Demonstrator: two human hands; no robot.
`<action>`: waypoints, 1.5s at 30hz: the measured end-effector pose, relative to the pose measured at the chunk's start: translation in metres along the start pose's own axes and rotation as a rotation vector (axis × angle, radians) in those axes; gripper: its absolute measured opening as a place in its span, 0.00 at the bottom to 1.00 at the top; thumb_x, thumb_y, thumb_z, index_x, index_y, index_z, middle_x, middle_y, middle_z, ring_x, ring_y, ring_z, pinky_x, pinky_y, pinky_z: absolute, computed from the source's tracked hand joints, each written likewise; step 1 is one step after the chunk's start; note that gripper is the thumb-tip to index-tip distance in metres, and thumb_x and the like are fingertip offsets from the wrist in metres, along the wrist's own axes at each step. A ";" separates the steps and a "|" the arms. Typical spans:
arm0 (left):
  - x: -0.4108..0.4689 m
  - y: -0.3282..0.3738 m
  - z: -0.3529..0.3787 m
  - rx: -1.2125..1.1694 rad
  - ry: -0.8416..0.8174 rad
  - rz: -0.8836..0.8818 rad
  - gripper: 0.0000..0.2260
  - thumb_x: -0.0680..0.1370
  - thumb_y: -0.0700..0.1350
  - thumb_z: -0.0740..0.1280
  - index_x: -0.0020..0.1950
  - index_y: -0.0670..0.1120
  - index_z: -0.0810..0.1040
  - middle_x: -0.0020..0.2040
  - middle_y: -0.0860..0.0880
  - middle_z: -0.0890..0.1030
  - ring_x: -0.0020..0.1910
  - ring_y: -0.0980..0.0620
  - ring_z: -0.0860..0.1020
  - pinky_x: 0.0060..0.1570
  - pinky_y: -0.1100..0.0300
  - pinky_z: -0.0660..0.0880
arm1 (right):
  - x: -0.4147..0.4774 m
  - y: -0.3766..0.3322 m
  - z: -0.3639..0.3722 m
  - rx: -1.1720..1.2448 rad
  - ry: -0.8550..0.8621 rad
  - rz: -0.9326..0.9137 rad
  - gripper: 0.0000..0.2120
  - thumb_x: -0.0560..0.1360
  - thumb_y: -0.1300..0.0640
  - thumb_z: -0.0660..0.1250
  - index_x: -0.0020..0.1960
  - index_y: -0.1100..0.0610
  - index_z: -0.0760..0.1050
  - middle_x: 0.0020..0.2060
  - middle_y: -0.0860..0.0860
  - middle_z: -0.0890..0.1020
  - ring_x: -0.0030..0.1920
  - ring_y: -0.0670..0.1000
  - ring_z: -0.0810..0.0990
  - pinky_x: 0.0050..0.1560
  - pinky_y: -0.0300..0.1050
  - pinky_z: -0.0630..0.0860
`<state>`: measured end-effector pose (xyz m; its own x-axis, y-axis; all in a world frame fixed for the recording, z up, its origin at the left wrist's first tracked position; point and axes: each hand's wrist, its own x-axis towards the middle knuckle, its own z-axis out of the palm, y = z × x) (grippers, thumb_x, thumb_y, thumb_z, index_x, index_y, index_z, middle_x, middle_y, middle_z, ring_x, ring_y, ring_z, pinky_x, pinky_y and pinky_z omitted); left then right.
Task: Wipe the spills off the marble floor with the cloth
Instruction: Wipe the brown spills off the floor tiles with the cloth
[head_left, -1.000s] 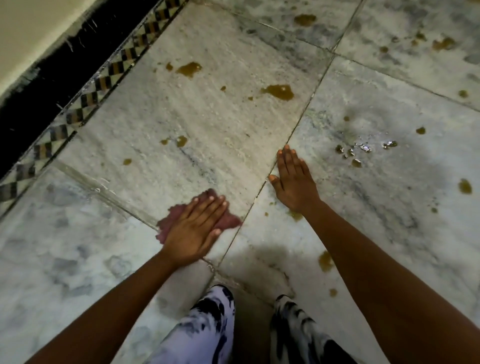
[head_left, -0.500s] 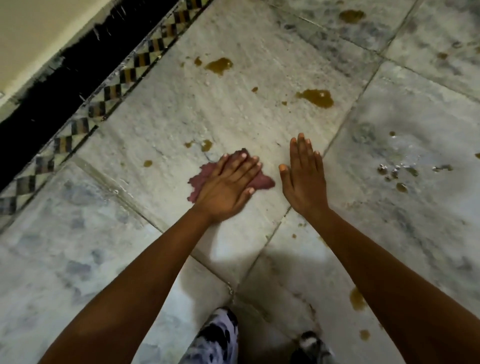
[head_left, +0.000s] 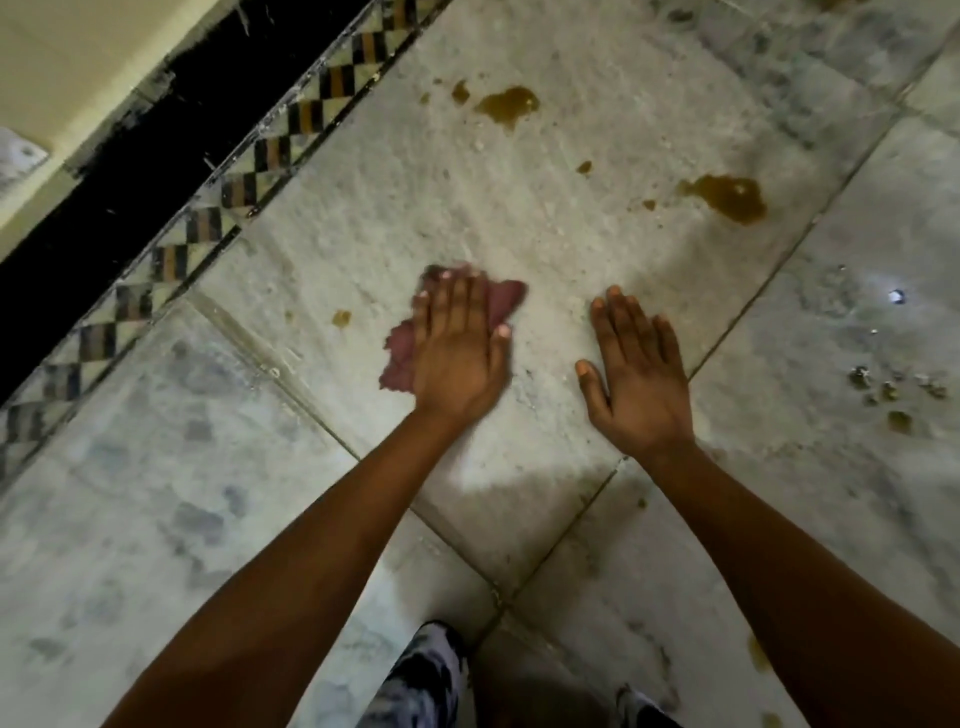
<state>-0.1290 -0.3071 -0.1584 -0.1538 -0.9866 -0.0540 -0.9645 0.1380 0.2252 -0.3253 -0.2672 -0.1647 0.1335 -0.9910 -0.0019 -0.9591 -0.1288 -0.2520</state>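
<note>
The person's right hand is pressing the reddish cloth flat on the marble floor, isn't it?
Not quite: the head view shows the left hand pressing the reddish cloth flat on the marble floor; the right hand rests on bare marble.

The left hand (head_left: 460, 353) presses the cloth (head_left: 402, 348) flat on the floor (head_left: 363, 228), seemingly near a brown spill (head_left: 341, 318).

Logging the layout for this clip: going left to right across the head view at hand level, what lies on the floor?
Checkered border strip → small brown spot → left hand pressing the cloth → right hand → cluster of droplets.
</note>
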 end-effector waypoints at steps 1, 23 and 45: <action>0.005 0.005 0.000 0.002 -0.023 0.092 0.27 0.79 0.53 0.49 0.74 0.39 0.60 0.74 0.41 0.63 0.74 0.43 0.59 0.73 0.49 0.47 | -0.001 0.001 -0.001 0.000 -0.006 0.002 0.29 0.78 0.46 0.50 0.76 0.58 0.57 0.75 0.56 0.59 0.75 0.54 0.57 0.74 0.53 0.50; -0.037 -0.117 -0.030 0.057 -0.039 0.040 0.25 0.80 0.54 0.47 0.76 0.49 0.60 0.76 0.46 0.59 0.75 0.47 0.57 0.73 0.48 0.48 | 0.000 0.000 -0.002 0.023 -0.057 0.028 0.29 0.78 0.45 0.49 0.76 0.56 0.54 0.76 0.55 0.56 0.76 0.53 0.54 0.75 0.53 0.49; 0.045 -0.124 -0.035 -0.017 0.032 -0.429 0.28 0.79 0.53 0.46 0.77 0.42 0.52 0.77 0.40 0.54 0.76 0.41 0.51 0.75 0.47 0.47 | 0.003 -0.002 -0.008 0.060 -0.103 0.049 0.30 0.77 0.45 0.51 0.76 0.55 0.55 0.76 0.54 0.57 0.75 0.53 0.55 0.74 0.52 0.48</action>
<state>-0.0088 -0.3721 -0.1545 0.2679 -0.9565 -0.1157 -0.9358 -0.2869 0.2047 -0.3248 -0.2705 -0.1568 0.1148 -0.9868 -0.1140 -0.9489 -0.0749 -0.3066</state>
